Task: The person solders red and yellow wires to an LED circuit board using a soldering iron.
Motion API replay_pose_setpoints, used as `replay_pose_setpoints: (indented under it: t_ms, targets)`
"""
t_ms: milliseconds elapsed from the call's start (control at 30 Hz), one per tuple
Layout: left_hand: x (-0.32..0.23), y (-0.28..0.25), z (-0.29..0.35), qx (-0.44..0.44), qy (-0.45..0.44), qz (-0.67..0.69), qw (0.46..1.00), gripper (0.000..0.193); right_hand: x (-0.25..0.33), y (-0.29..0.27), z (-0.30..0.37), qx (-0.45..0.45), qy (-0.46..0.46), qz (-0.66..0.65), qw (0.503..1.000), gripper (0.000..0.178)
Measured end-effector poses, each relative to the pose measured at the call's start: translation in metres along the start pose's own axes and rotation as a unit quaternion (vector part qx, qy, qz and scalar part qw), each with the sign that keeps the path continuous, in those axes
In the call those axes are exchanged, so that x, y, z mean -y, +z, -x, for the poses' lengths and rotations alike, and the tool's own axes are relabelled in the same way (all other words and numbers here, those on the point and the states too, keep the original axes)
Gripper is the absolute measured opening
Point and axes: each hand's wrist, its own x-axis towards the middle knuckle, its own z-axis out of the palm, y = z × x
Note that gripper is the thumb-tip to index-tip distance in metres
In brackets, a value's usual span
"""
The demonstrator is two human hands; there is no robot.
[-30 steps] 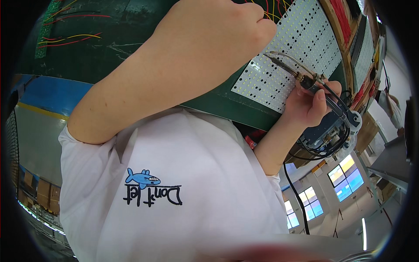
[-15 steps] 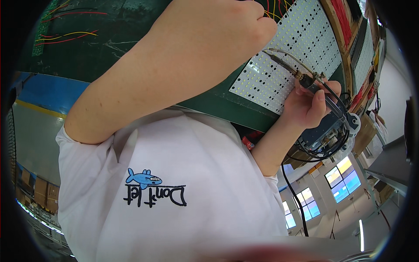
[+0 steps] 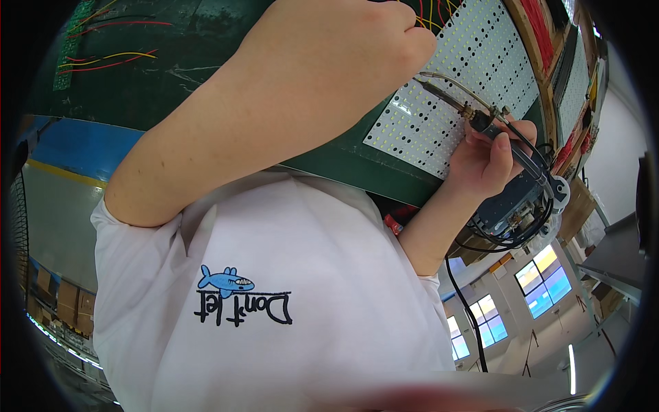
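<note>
My right hand (image 3: 484,165) grips a soldering iron (image 3: 486,128) with a thin curved metal tube running along it. The iron's tip points up and left, close beside my left hand (image 3: 371,51). That hand is closed above the green table, with its back toward me; its fingertips and anything in them are hidden. Under the iron lies a white board (image 3: 405,137) dotted with rows of small yellowish LEDs and black holes. Red and yellow wires (image 3: 431,22) show just past my left knuckles, at the board's upper left edge.
At the far left, a green circuit strip (image 3: 66,65) lies on the dark green table (image 3: 199,51) with red, yellow and black wires. A wooden rail (image 3: 537,75) and bundled red wires (image 3: 537,31) border the board. A dark machine (image 3: 508,209) with looped black cables stands right.
The view has shifted very slightly. Both hands and the soldering iron keep nearly the same places, the tip still beside my left hand.
</note>
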Motion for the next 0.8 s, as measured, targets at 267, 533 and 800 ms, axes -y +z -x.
replay_pose_setpoints:
  t_ms: [267,533,800]
  targets:
    - [-0.0022,0.0004,-0.0011,-0.003,-0.013,-0.016,1.0,0.012,0.0019,-0.0026,-0.0004,-0.021,-0.003,-0.063,0.998,0.018]
    - [-0.0061,-0.0005,-0.0009,-0.011,-0.018,-0.012,1.0,0.011,0.0023,-0.003,0.0008,0.007,0.002,-0.029,1.0,0.019]
    - [-0.0017,0.0001,-0.002,-0.018,-0.022,-0.026,0.999,0.01,-0.0003,-0.0012,-0.0011,-0.01,-0.001,-0.009,1.0,0.02]
